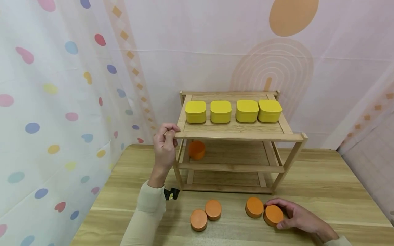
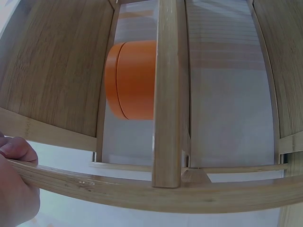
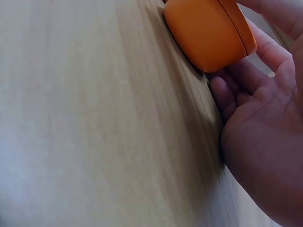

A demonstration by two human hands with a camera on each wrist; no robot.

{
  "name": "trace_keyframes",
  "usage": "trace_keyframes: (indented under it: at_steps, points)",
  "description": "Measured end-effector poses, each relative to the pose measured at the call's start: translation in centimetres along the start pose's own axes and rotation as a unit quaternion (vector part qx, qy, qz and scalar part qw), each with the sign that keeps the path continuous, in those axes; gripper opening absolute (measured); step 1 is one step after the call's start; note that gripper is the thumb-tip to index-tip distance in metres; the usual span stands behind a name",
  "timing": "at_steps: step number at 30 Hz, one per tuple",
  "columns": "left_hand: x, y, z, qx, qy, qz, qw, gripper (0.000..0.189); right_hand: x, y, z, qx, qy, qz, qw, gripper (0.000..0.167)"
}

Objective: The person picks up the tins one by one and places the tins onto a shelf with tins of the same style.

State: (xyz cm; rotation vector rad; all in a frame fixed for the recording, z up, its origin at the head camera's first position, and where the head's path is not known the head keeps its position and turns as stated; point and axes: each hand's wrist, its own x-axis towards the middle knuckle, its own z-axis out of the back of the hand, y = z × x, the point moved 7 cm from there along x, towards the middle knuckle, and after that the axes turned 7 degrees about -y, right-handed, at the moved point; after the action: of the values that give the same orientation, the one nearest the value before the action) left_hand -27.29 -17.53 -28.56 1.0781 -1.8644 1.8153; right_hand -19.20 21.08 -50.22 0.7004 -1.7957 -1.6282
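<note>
My left hand [image 1: 165, 145] grips the front left corner of a wooden shelf rack [image 1: 240, 136], fingers over the top edge and thumb at the front. In the left wrist view, part of that hand shows at the rack's rail. At the lower right, my right hand [image 1: 297, 216] holds a round orange tin [image 1: 273, 215] on the table, thumb on its near side and fingers behind it. The right wrist view shows this lidded tin [image 3: 206, 33] resting on the wood. Another orange tin [image 1: 254, 207] stands just left of it.
Two more orange tins [image 1: 213, 209] stand left of centre on the wooden table [image 1: 123, 205]. An orange tin [image 1: 197, 150] sits on the middle shelf at the left. Several yellow square tins [image 1: 220, 111] line the top shelf. A patterned curtain [image 1: 191, 61] hangs behind.
</note>
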Motion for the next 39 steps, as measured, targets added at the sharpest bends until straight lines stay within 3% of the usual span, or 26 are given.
trace_keyframes:
  at_steps: [20,30,39]
  points:
    - [0.0,-0.2,0.0,-0.009,-0.004,0.0,0.9999,0.02,-0.1,0.2,-0.2,0.007,-0.002,-0.011,0.9999,0.055]
    - [0.0,-0.2,0.0,-0.003,-0.002,0.0,1.0,0.021,-0.3,0.6,0.1,-0.006,-0.058,0.028,0.9979,0.05]
    - [-0.1,-0.2,0.0,-0.009,-0.002,0.004,1.0,0.021,-0.8,0.5,0.9,-0.056,-0.132,0.006,0.9897,0.048]
